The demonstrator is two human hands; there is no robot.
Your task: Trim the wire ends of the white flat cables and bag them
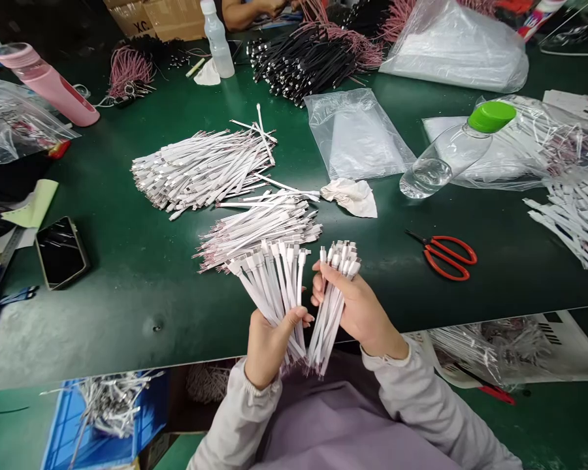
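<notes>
L hand and R hand are clenching bunches of flat white cables, plugs up, w/ cable pile just ahead on surface, red-handled scissors sitting off to R.

Pale grey sleeves with gathered cuffs, lilac garment

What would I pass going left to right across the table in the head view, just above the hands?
Black smartphone → white cable pile → crumpled white cloth → red-handled scissors → loose white cables
</notes>
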